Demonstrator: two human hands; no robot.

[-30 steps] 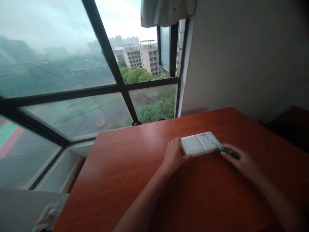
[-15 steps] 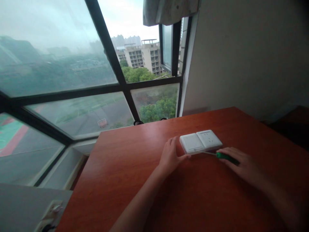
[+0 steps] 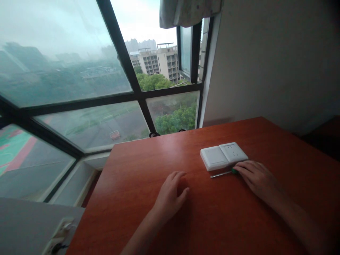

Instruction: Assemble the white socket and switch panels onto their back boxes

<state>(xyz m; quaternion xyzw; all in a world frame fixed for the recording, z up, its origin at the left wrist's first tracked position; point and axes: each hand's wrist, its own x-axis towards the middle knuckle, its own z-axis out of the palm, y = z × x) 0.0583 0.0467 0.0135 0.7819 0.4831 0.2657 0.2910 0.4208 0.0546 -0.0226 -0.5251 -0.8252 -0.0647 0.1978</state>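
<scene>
A white double wall plate [image 3: 223, 156], one half a blank switch and the other a socket face, lies flat on the red-brown wooden table [image 3: 148, 163]. Just in front of it a screwdriver [image 3: 221, 174] lies on the table, its thin metal shaft pointing left. My right hand [image 3: 255, 177] lies over the green handle with its fingers curled on it, hiding most of it. My left hand [image 3: 169, 195] rests palm down on the bare table, well to the left of the plate, fingers loosely apart and holding nothing.
A large black-framed window [image 3: 124, 67] fills the left and back, close behind the table's far edge. A pale wall [image 3: 271, 63] rises behind the table at right. Lower left, a white fitting [image 3: 57, 236] lies on a grey ledge beyond the table's left edge.
My left hand let go of the plate's left edge and drew back toward me. My right hand brought the screwdriver off the plate and laid it on the table in front.
</scene>
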